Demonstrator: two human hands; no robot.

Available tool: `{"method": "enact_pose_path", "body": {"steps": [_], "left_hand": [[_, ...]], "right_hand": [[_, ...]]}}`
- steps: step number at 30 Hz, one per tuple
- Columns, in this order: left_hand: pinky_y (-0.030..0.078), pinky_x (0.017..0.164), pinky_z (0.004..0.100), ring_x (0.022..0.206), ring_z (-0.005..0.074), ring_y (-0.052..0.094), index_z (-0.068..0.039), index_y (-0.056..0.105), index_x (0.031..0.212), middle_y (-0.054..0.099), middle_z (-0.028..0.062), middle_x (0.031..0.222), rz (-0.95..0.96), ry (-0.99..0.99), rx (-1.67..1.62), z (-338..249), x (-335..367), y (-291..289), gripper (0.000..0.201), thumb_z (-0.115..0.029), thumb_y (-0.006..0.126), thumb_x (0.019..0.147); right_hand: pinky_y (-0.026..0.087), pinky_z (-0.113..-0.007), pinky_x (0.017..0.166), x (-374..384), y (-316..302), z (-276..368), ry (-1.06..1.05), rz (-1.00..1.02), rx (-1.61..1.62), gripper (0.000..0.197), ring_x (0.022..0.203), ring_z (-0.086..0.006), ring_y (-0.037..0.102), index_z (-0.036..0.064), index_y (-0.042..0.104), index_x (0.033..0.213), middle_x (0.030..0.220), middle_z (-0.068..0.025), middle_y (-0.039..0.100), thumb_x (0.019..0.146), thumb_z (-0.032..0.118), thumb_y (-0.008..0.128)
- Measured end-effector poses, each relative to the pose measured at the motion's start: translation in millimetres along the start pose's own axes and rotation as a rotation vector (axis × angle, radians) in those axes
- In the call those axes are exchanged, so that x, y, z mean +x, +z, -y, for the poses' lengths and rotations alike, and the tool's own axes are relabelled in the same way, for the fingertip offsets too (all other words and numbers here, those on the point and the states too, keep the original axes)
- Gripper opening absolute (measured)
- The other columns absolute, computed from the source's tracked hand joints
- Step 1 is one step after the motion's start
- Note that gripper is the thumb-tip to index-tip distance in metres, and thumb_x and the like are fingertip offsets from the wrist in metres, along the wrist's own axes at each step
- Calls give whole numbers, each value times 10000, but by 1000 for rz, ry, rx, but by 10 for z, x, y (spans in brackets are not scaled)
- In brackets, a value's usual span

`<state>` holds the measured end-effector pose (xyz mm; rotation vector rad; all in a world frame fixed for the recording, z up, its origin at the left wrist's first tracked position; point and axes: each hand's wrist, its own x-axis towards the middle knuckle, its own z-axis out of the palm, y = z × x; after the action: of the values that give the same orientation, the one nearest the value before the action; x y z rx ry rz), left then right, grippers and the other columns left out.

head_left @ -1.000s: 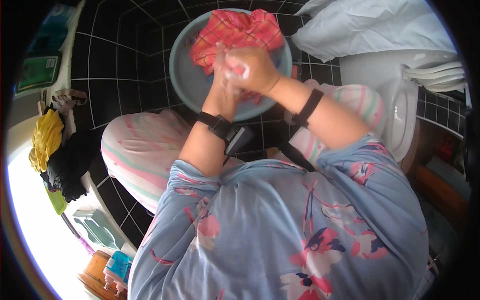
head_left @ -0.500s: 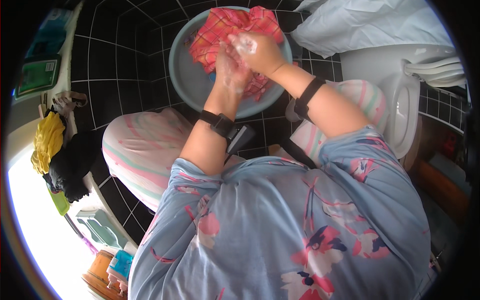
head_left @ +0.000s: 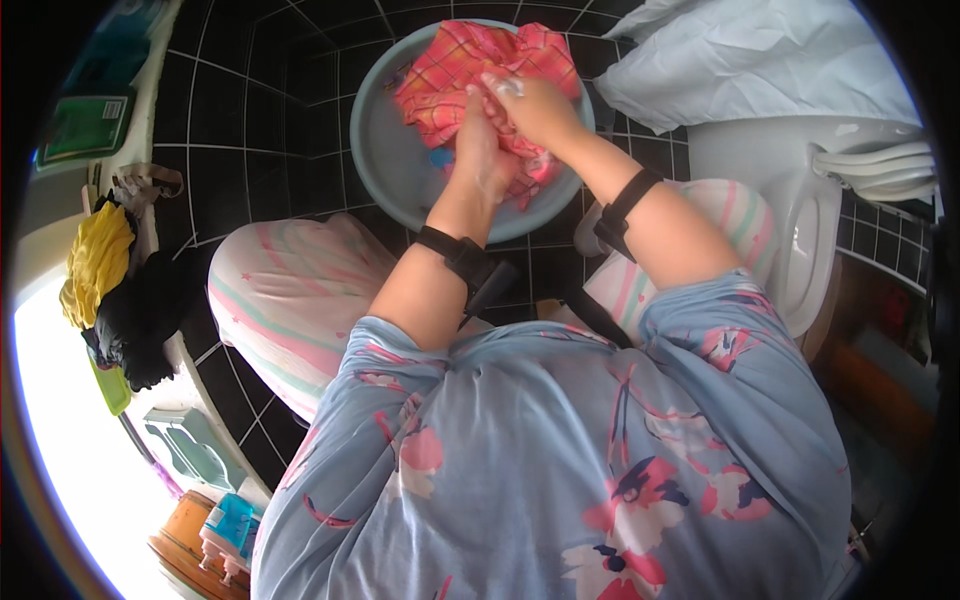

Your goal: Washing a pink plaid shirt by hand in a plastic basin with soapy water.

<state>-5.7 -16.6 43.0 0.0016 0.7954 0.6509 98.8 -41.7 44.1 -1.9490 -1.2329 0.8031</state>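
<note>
R hand [head_left: 540, 112] is curling its fingers in against the L hand [head_left: 483, 150], which is staying-put side of the pair: half open, fingers pointing away from the body, skin wet-looking. Can't tell if fabric is being pinched btwn them, as fingers are covering that spot.

Loose blue top [head_left: 540, 440], soft + creased w/ pink/navy floral print, is filling the lower half, cut off by the bottom edge. Black tiles [head_left: 270, 120], squarish w/ pale grout lines, are covering floor + walls. Trousers [head_left: 290, 290], thin w/ pink/green stripes on white, are bulging at both knees, upper legs hidden under the top. White sheet [head_left: 765, 70], crinkled, is draping at upper R, running out of frame.

Round basin [head_left: 382, 150], pale blue-grey, smooth, plastic-looking, is sitting just beyond the knees. Plaid cloth [head_left: 470, 60], red-pink, rumpled, is lying heaped in it, under + beyond both hands, partly hidden by them. Black bundle [head_left: 135, 325] + yellow bundle [head_left: 97, 250], both wrinkled, are hanging at L. Black band [head_left: 628, 200] is circling the R forearm. Small blue bit [head_left: 440, 158] is peeking out by the L hand, mostly hidden, kind unclear. White foam [head_left: 510, 87] is clinging to the R hand
</note>
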Motion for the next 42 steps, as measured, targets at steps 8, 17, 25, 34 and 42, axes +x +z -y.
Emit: {"method": "enact_pose_path", "body": {"steps": [8,17,25,34,42], "left_hand": [[515,787,440,915,332,600,58,416,1341,609,209,1042,365,-179,494,189,14,-188,1334,-988,-10,631],[338,1127,508,1355,351,413,8,227,1501,368,220,1490,653,-115,-365,-151,130,-244,1132,-878,185,798],[521,556,283,667,159,635,-71,599,909,620,64,755,366,-358,-347,-203,266,-316,576,-640,511,916],[571,830,428,989,237,671,-87,619,1130,668,97,1153,138,-93,-68,-287,233,-172,370,-415,511,996],[572,812,390,930,210,680,-47,637,1077,693,98,1033,89,294,394,-997,26,-42,296,-314,633,948]], "right_hand": [[470,-297,929,280,-225,-358,238,503,96,550,1072,-207,605,87,612,1279,1016,-110,678,923,506,595],[545,-284,693,67,-276,299,-11,-33,862,290,759,-192,662,-11,541,1139,924,-120,661,866,56,467],[520,-335,628,-484,192,611,-743,-116,-7,125,590,-260,644,48,660,801,662,-111,648,830,147,732],[456,-474,667,124,238,47,-137,-269,62,399,712,-424,617,8,647,788,717,-233,621,971,346,543],[441,-352,975,335,-19,-440,107,181,97,381,1147,-306,601,26,580,1264,1196,-203,641,966,225,449]]}}
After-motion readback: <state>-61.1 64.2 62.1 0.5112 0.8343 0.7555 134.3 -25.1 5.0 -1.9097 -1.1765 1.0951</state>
